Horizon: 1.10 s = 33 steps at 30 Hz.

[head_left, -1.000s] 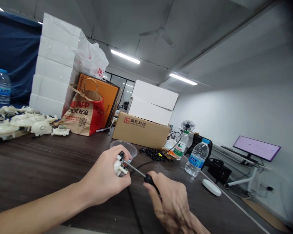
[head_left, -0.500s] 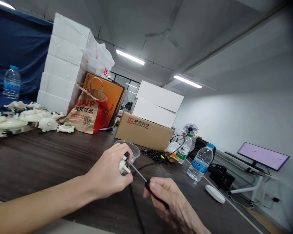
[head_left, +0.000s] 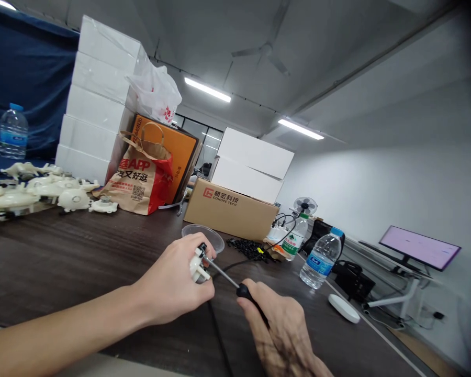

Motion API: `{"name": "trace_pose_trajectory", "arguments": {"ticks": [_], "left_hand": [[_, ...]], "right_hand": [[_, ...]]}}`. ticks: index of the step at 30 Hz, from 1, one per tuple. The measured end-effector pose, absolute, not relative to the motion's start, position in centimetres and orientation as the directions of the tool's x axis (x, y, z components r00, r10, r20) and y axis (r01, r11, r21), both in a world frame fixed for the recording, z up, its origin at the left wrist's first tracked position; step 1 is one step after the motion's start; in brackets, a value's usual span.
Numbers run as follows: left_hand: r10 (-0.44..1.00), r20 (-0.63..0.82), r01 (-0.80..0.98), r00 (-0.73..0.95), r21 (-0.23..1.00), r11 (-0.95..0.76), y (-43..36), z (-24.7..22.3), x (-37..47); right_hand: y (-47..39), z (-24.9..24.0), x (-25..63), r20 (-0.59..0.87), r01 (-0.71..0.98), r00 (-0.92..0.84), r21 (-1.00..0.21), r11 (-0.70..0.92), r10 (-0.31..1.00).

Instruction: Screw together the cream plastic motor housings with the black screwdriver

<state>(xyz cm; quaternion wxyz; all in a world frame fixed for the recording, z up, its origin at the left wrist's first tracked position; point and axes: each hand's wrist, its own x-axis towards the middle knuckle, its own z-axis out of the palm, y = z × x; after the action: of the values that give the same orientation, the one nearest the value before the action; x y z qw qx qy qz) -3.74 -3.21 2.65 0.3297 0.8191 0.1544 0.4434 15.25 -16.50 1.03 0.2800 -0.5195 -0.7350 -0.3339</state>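
My left hand is closed around a cream-coloured plastic part with a small black piece at its top. Most of that part is hidden by the fingers. In my right hand is the black handle of a screwdriver. Its metal shaft slants up to the left, and the tip meets the plastic part near the black piece. Behind my left hand stands a clear plastic bowl, partly covered by the fingers.
Small black pieces lie heaped behind the bowl. Water bottles and a white oval object are on the right. Many cream plastic parts crowd the left. A paper bag and a carton stand behind; a black cable crosses the table.
My right hand has turned on the screwdriver handle, showing more of its back. The left hand keeps its hold on the plastic part. The whole view has shifted slightly.
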Motion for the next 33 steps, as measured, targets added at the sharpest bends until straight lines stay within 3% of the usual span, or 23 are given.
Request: {"name": "trace_pose_trajectory", "arguments": {"ticks": [3,5,7,9,11,14,17,20,23,25,27,29,30,32,33], "left_hand": [[0.513,0.658,-0.032,0.550,0.631,-0.775,-3.1,2.8,-3.8],[0.502,0.679,-0.028,0.535,0.608,-0.793,-3.0,2.9,-3.8],[0.524,0.668,-0.045,0.529,0.638,-0.768,-2.9,2.9,-3.7],[0.582,0.606,-0.091,0.543,0.731,-0.676,-2.8,2.8,-3.5],[0.630,0.514,-0.132,0.582,0.824,-0.551,-2.8,2.7,-3.2],[0.641,0.465,-0.130,0.610,0.857,-0.498,-3.0,2.5,-3.0],[0.612,0.543,-0.089,0.575,0.785,-0.613,-3.2,2.4,-3.2],[0.580,0.597,-0.036,0.554,0.713,-0.700,-3.3,2.4,-3.4],[0.534,0.650,-0.015,0.540,0.642,-0.766,-3.2,2.4,-3.4],[0.492,0.700,-0.020,0.517,0.585,-0.811,-3.0,2.3,-3.4],[0.429,0.759,-0.022,0.489,0.502,-0.864,-2.4,2.3,-3.4],[0.323,0.822,-0.009,0.469,0.370,-0.929,-1.5,2.4,-3.5],[0.272,0.847,0.006,0.456,0.303,-0.953,-0.9,2.4,-3.6],[0.241,0.877,0.060,0.416,0.238,-0.970,0.3,2.8,-3.8],[0.273,0.876,0.096,0.398,0.257,-0.962,0.8,2.9,-3.9]], "right_hand": [[-16.6,1.0,15.2,0.703,0.966,-0.047,-0.149,0.212,0.710],[-16.4,1.3,15.1,0.522,0.911,0.054,-0.375,0.172,0.852],[-16.1,1.8,15.0,0.393,0.875,0.051,-0.460,0.149,0.918],[-15.9,2.1,14.9,0.520,0.920,0.011,-0.341,0.196,0.854],[-15.8,2.1,15.0,0.722,0.973,-0.127,-0.044,0.228,0.680],[-16.0,1.9,15.3,0.763,0.927,-0.371,0.341,0.158,0.529],[-16.3,1.5,15.4,0.736,0.909,-0.406,0.387,0.155,0.542],[-16.7,1.2,15.1,0.738,0.956,-0.281,0.162,0.243,0.614],[-16.6,1.2,14.7,0.659,0.928,0.016,-0.290,0.234,0.752],[-16.3,1.1,14.6,0.429,0.734,0.163,-0.655,0.181,0.889],[-15.8,0.8,14.6,0.118,0.389,0.128,-0.919,0.060,0.985],[-15.2,0.6,15.0,-0.080,0.100,-0.010,-0.992,-0.078,0.997],[-14.9,0.6,15.2,-0.113,0.037,-0.056,-0.993,-0.111,0.992],[-14.4,0.9,16.0,-0.088,0.096,-0.072,-0.992,-0.081,0.994],[-14.2,1.3,16.4,-0.038,0.224,-0.035,-0.974,-0.029,0.999]]}}
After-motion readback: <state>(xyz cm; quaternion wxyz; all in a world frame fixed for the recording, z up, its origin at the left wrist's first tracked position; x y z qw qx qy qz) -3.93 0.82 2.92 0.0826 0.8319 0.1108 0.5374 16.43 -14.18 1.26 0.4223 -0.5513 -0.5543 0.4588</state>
